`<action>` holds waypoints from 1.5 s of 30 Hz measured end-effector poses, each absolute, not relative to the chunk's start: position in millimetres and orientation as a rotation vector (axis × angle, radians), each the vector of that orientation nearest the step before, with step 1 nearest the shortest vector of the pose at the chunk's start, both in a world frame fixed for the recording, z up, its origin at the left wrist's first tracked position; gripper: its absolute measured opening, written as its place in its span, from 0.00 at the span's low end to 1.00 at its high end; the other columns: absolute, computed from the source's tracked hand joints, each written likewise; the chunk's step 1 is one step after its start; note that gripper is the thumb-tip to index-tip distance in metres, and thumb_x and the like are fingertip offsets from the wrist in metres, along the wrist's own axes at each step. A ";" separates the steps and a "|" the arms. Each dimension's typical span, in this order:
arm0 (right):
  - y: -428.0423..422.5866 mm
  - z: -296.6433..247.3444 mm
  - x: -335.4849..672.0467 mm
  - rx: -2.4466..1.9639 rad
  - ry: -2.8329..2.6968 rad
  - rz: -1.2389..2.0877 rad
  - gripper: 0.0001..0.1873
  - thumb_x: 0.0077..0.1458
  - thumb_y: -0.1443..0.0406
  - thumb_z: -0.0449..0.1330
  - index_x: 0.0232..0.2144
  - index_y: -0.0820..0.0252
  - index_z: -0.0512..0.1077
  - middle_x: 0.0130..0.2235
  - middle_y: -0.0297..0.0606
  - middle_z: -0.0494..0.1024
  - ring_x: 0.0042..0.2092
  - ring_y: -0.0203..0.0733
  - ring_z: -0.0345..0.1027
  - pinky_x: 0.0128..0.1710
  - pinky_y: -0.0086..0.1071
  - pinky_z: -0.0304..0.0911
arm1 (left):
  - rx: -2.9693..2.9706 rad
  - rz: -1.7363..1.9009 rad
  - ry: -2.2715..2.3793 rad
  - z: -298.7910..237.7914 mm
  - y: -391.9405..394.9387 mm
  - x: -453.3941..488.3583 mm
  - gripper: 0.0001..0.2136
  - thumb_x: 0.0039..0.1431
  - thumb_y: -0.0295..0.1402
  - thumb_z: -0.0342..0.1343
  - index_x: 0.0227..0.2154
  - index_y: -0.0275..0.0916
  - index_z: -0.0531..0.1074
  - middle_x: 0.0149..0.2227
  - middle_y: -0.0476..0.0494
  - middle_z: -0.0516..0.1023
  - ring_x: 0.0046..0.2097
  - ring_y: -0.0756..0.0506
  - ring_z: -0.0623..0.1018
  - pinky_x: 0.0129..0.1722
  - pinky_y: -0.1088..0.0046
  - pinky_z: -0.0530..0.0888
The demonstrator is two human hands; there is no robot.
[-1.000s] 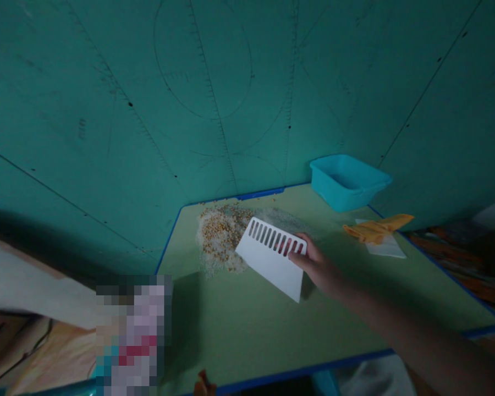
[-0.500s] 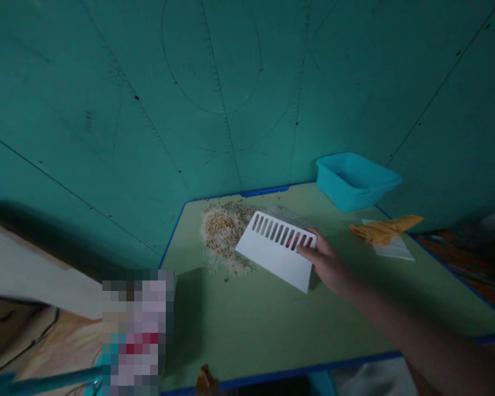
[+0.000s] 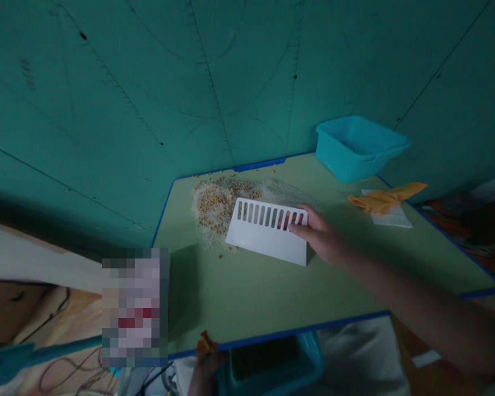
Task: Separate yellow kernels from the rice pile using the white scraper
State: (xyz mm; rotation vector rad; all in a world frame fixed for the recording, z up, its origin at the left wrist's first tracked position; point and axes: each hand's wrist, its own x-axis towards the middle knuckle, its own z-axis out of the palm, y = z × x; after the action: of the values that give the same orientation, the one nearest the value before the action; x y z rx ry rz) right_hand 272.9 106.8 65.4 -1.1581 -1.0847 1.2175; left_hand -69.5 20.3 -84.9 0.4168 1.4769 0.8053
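Note:
My right hand (image 3: 319, 234) grips a flat white slotted panel (image 3: 268, 245) by its right end, thumb in front and fingers behind the slots. The panel tilts over the table, its left end by a pile of yellow kernels and white grains (image 3: 214, 209). Low at the front edge, my left hand (image 3: 209, 363) is dim and partly hidden. A crumpled orange-brown piece (image 3: 206, 344) sticks up from its fingers. Right beside that hand, a blue basin (image 3: 313, 357) is below the table edge; whether the hand touches it, I cannot tell.
The pale green table (image 3: 247, 300) has a blue rim and meets a green wall. A turquoise tub (image 3: 342, 162) stands at the back right. Near it an orange cloth-like item (image 3: 381, 201) lies on a white sheet (image 3: 391, 216). A blurred-out box (image 3: 138, 308) stands at the left.
The view has tipped down, so the table sits higher and the basin and left hand now show. The white panel has shifted slightly left and lies more level; my right hand still holds it.

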 end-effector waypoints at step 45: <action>99.5 61.5 252.4 -1.138 -1.156 1.346 0.12 0.48 0.64 0.57 0.38 0.56 0.65 0.35 0.34 0.73 0.36 0.39 0.66 0.35 0.33 0.59 | 0.410 0.790 1.515 -63.4 4.5 -68.2 0.11 0.22 0.22 0.62 0.15 0.39 0.70 0.13 0.53 0.71 0.21 0.45 0.72 0.21 0.71 0.68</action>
State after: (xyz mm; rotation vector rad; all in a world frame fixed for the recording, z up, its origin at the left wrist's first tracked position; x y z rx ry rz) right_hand 252.4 99.5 61.5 -1.1385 -1.1558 1.3463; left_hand -68.2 4.5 -63.4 0.4101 1.5148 0.7902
